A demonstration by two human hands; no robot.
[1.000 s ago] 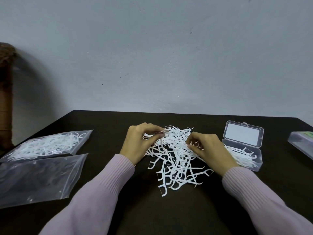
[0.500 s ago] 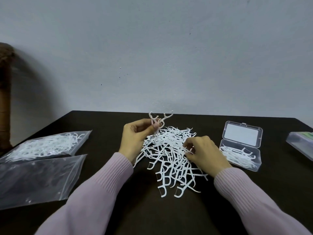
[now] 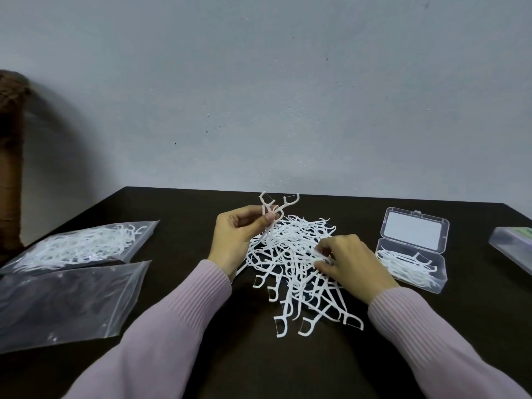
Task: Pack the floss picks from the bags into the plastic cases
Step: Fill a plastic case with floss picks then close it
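Step in hand: I am gathering floss picks from the loose pile (image 3: 296, 269) on the table (image 3: 201, 203) into a bundle, ahead of loading the open plastic case (image 3: 411, 251).
Left hand (image 3: 239, 237): I pinch a few held picks (image 3: 273, 214) between thumb and fingers.
Right hand (image 3: 351, 263): fingers curled into the pile, nipping a pick.
Doing it well: I judge I should tease out one pick at a time, lay heads together, and keep the bundle tight so it fits the case.
Axis: the held picks stand near upright, heads up and away from me, handles down.
Pile: picks lie crossed in all directions, between my hands.
Bags: a full bag (image 3: 83, 246) and an empty-looking bag (image 3: 66, 300) lie far left.
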